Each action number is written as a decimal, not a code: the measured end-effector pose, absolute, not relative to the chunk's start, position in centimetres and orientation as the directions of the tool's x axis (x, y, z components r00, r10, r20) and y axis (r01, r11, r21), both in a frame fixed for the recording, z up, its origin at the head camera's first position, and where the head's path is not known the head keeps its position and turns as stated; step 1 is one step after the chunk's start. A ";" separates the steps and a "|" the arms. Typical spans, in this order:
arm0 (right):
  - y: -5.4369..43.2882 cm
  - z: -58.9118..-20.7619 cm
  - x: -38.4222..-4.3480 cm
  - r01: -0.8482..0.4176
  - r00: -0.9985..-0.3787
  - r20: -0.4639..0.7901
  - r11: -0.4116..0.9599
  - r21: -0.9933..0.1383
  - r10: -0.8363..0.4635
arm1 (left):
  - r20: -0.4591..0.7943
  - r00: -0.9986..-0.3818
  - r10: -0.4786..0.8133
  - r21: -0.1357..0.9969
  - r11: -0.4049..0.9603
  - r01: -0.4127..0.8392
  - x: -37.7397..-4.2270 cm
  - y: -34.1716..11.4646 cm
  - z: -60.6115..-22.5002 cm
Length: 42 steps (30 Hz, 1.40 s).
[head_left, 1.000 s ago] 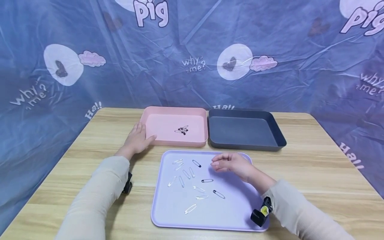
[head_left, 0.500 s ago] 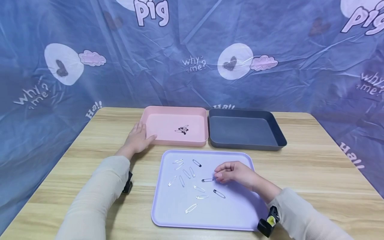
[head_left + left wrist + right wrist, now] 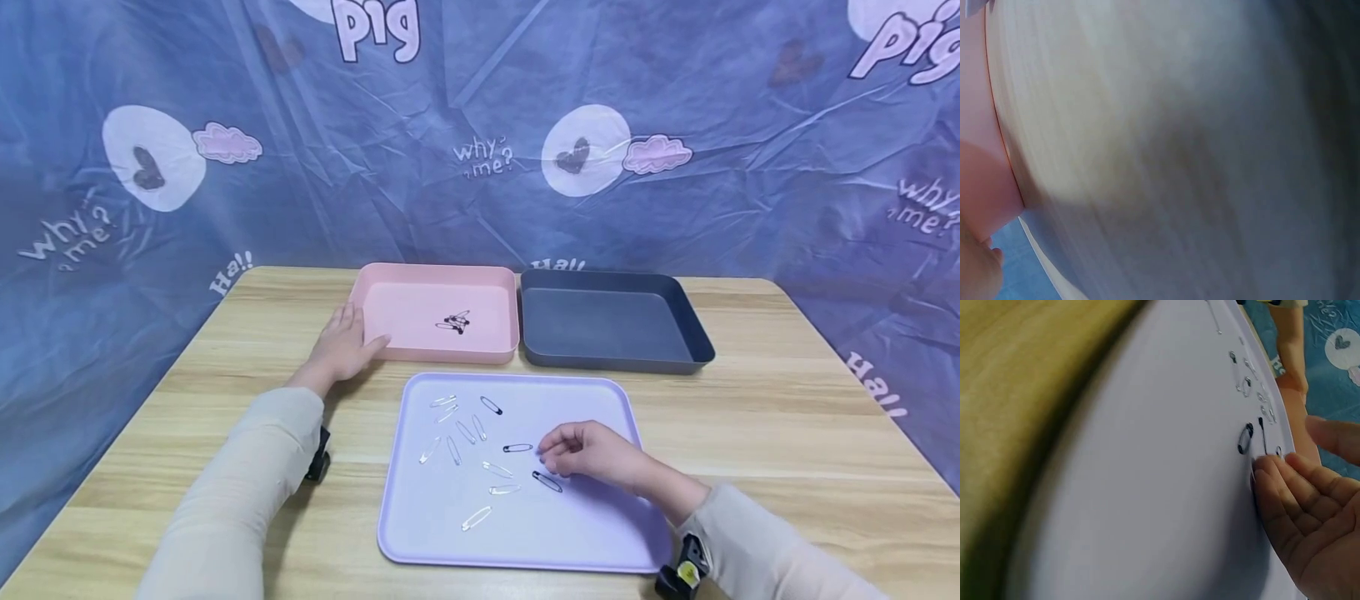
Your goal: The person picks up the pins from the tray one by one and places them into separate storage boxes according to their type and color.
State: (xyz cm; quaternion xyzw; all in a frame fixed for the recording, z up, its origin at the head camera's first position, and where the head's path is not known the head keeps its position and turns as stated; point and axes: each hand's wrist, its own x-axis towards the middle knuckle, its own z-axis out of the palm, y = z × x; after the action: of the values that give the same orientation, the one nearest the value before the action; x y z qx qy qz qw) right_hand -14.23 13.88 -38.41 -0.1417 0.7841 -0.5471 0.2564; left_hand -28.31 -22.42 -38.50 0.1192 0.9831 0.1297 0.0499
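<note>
My right hand [image 3: 588, 450] hovers over the lavender tray [image 3: 577, 537], fingers bent loosely and thumb apart from them. Its fingertips are close to the lower black safety pin [image 3: 547, 482] and a middle black safety pin [image 3: 517, 448]. In the right wrist view the fingertips point at the pins, and nothing shows between thumb and fingers. Farther back on the tray lies another black safety pin [image 3: 491, 406]. Several silver safety pins, such as the nearest silver pin [image 3: 477, 518], are spread to the left. My left hand [image 3: 339, 343] rests with straight fingers at the left wall of the pink tray [image 3: 405, 310].
A small heap of dark pins [image 3: 455, 322] lies inside the pink tray. The dark grey tray [image 3: 603, 325] stands beside it on the right, with nothing in it. Behind the wooden table [image 3: 780, 400] hangs a blue printed cloth [image 3: 390, 183].
My right hand has come forward and down in the head view, from the tray's back right toward the black pins. The left hand and the pins have stayed in place.
</note>
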 end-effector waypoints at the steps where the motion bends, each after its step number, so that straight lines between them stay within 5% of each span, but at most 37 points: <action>1: 13.8 -38.5 -14.1 0.041 -0.834 -0.240 0.379 -0.925 -0.497 | -0.068 -0.966 0.248 0.268 0.937 0.222 -28.3 -22.4 -38.5; 21: 12.2 -39.1 -12.4 -0.351 -0.882 0.004 0.652 -0.672 -0.470 | -0.068 -0.967 0.246 0.269 0.938 0.219 -28.4 -22.5 -38.6; 42: 11.3 -38.8 -12.3 -0.339 -0.901 -0.023 0.735 -0.587 -0.433 | -0.073 -0.964 0.254 0.264 0.938 0.227 -28.8 -22.5 -38.7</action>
State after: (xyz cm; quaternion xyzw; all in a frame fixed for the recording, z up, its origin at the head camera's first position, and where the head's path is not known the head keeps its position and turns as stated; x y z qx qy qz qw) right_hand -12.33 11.31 -38.81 -0.2079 0.9281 -0.2987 0.0792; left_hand -28.76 -22.55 -38.66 0.1223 0.9828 0.1275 0.0530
